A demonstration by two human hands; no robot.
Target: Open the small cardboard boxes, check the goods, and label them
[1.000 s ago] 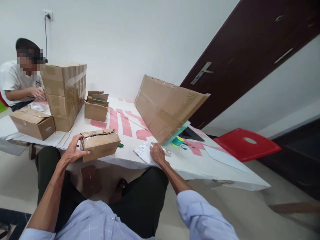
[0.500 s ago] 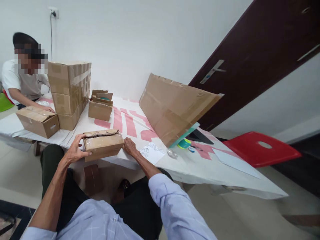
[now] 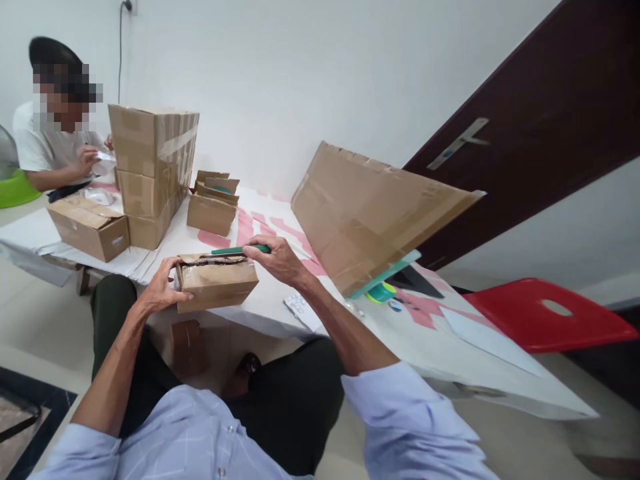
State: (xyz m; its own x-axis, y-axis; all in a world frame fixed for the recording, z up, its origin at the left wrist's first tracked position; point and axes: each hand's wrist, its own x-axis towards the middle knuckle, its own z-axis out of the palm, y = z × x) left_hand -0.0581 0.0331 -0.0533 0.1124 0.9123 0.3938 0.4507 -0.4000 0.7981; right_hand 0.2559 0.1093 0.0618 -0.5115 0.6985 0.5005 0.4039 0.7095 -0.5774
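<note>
At the table's near edge sits a small cardboard box (image 3: 219, 288), with a dark, ragged slit along its top and clear tape on its front. My left hand (image 3: 163, 289) grips the box's left end, thumb on the front face and fingers at the back. A slim green tool (image 3: 229, 251) is closed in my right hand (image 3: 278, 259). It lies almost level over the back of the box's top, pointing left along the slit. Its exact kind is unclear, and my fingers cover part of it.
Stacked cartons (image 3: 150, 177) and a long box (image 3: 90, 225) stand left, near a co-worker (image 3: 55, 143) holding something white. Behind my box is an open carton (image 3: 213, 213). A large cardboard sheet (image 3: 380, 213) leans at right, near a tape roll (image 3: 381, 293) and a red stool (image 3: 550, 317).
My right hand has risen from the table beside the box to above its top, now with the green tool in it. The co-worker has lifted something white.
</note>
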